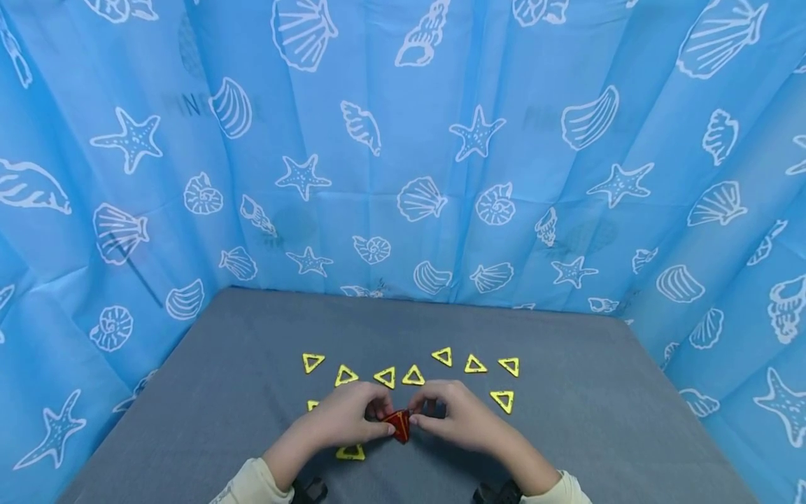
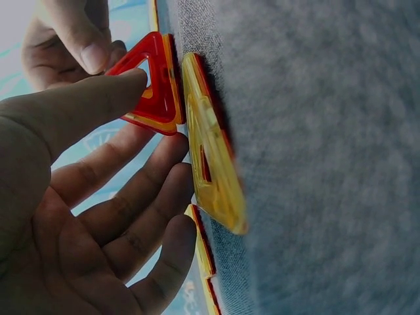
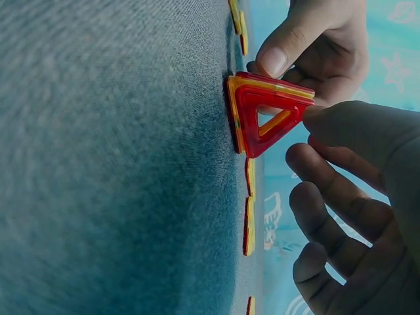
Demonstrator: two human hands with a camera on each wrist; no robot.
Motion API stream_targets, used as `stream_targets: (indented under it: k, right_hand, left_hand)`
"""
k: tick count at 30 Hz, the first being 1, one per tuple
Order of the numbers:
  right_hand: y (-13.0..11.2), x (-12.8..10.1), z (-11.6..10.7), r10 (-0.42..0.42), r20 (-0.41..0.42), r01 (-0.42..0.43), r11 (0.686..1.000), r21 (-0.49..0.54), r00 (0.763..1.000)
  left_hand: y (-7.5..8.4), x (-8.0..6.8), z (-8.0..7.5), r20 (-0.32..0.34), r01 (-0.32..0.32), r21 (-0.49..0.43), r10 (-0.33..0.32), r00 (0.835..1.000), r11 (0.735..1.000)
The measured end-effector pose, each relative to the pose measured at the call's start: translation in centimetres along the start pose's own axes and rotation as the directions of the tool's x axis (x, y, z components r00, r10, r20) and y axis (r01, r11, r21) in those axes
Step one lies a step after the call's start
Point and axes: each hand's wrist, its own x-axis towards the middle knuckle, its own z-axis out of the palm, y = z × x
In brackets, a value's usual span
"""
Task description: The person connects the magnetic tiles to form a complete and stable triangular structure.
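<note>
Low in the middle of the head view, a small pyramid (image 1: 399,424) of red and yellow triangular magnetic tiles stands tilted between both hands. My left hand (image 1: 346,418) pinches it, with the thumb against a red triangular face (image 2: 161,79) and the other fingers behind. From the other side, my right hand (image 1: 462,418) holds a corner of the pyramid between thumb and index finger; its remaining fingers are loosely bent in the right wrist view. One yellow triangular tile (image 2: 223,197) lies on the cloth close by the left fingertips.
Several yellow triangular tiles lie scattered on the grey cloth-covered table (image 1: 585,420), beyond the hands and to both sides, one of them (image 1: 502,393) right of the right hand. A blue curtain (image 1: 390,161) with white shells and starfish surrounds the table's back and sides.
</note>
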Motion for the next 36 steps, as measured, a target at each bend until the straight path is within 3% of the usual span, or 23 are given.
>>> stream_targets:
  k: [19, 30, 36]
  right_hand:
    - [0.1, 0.2, 0.0, 0.010, 0.022, -0.010, 1.000, -0.001, 1.000]
    - [0.9, 0.1, -0.7, 0.009, -0.006, -0.009, 1.000, 0.005, 1.000]
    - [1.5, -0.1, -1.2, 0.046, -0.007, -0.046, 0.999, -0.002, 0.999]
  left_hand:
    - [-0.3, -0.2, -0.1, 0.000, 0.006, -0.007, -0.006, 1.000, 1.000]
    - [-0.2, -0.2, 0.0, -0.006, 0.008, -0.018, -0.008, 1.000, 1.000]
    - [-0.3, 0.0, 0.0, -0.007, 0.001, -0.029, -0.001, 1.000, 1.000]
